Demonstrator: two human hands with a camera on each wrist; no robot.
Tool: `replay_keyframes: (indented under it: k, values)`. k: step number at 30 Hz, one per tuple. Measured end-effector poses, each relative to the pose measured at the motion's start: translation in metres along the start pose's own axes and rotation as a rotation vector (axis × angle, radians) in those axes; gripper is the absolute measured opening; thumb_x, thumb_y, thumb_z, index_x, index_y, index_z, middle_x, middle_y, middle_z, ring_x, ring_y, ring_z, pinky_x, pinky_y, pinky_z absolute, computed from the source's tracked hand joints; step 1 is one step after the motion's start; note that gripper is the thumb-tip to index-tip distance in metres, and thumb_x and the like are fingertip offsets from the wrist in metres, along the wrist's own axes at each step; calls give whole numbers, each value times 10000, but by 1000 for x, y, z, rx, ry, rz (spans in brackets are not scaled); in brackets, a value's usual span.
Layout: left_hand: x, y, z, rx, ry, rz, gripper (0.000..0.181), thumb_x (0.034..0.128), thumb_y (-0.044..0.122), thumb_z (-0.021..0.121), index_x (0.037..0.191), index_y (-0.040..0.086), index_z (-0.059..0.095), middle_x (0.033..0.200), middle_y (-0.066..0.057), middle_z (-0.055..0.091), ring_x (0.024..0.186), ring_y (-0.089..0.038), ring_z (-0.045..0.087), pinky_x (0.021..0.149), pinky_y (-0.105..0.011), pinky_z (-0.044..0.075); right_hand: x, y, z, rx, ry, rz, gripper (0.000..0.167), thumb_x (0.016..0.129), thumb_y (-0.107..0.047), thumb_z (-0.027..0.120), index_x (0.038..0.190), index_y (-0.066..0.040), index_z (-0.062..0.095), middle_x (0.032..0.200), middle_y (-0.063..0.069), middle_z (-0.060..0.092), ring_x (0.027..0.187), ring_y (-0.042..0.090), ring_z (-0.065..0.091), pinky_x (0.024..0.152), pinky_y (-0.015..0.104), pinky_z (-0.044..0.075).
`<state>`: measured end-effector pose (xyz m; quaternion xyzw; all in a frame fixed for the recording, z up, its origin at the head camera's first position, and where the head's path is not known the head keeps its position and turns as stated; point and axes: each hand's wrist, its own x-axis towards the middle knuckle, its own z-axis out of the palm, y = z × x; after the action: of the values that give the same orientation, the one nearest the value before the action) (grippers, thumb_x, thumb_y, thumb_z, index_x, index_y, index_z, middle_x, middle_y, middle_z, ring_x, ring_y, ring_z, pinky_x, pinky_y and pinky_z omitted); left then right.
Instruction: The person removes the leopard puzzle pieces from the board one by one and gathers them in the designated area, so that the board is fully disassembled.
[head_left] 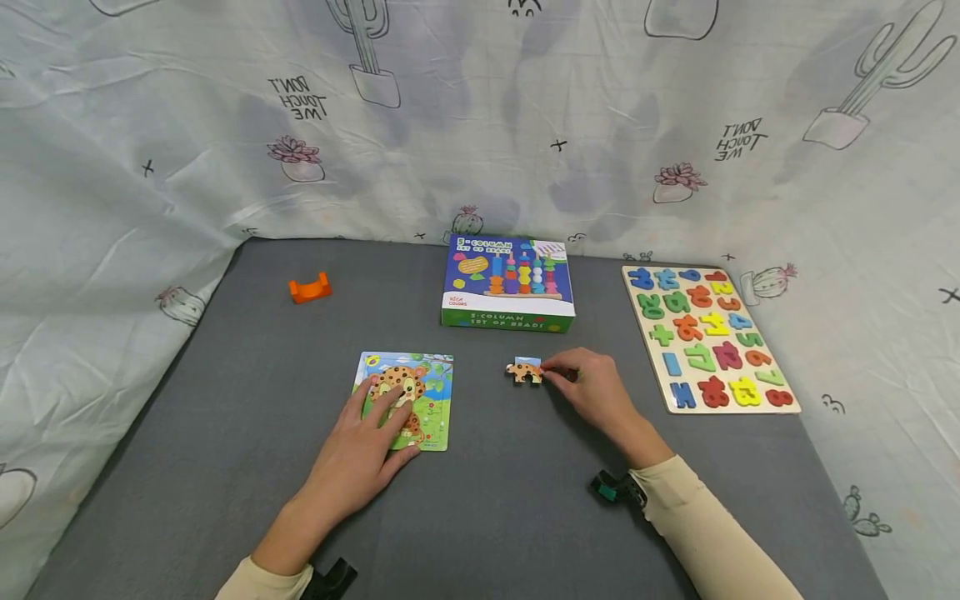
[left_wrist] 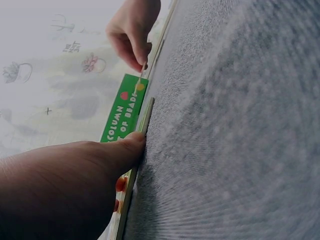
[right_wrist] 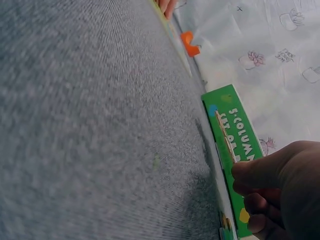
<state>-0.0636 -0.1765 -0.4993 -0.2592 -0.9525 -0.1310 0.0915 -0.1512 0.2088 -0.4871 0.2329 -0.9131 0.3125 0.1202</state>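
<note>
Puzzle [head_left: 432,402] and loose piece [head_left: 522,368], both under hand.
Status, as judged: in progress; puzzle laid flat on the worktop [head_left: 480,517], piece, spotted like the pictured animal, off it and not yet set; number of gaps cannot be told, fingers hiding part of the left side. Left hand [head_left: 356,458]: released, fingers spread across the puzzle, thumb at its near edge, gripping nothing. Right hand [head_left: 595,392]: thumb and finger pinching the piece by its right end, right of the puzzle, before the box [head_left: 507,287]. Also: box by worktop's back edge; letter board [head_left: 657,357], right edge; orange part [head_left: 310,289], near back left corner.
</note>
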Motion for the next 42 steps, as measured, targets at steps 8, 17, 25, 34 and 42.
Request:
replay_keyframes:
  k: [8,17,25,34,42]
  values:
    - [-1,-1,1,-1,24,11,580,947,420,850,1388,71,707,1515,-198,565,1487,-578,374,1220,-663,332,3,4,2,-48,-46,-30,112,950,-89,863,1061,-102,866,1013,19,805,911,206,720,754,445,596]
    - [0,-1,-1,-4,3,4,583,943,434,853,1383,80,709,1516,-198,570,1496,-570,368,1232,-643,327,7,2,1,-77,-87,-51,104,932,-77,874,1033,-90,855,1002,34,792,898,212,686,744,444,580]
    - [1,2,-6,13,-10,-11,575,935,433,863,1380,96,726,1510,-182,582,1499,-563,376,1174,-620,428,8,3,2,-88,-84,-67,95,930,-93,881,1020,-95,850,992,30,776,884,200,667,739,423,575]
    - [1,5,-9,22,-30,-35,596,954,449,844,1429,113,715,1563,-152,567,1516,-533,380,1108,-615,497,25,-17,-1,-40,-90,-33,150,953,-131,860,1090,-70,844,1058,55,757,921,229,681,774,452,592]
    - [-4,9,-12,38,-52,-56,624,966,406,840,1487,103,678,1611,-138,537,1530,-501,383,1068,-600,532,54,-49,13,-5,-125,-99,164,966,-105,838,1122,-54,830,1060,60,747,913,235,672,772,412,586]
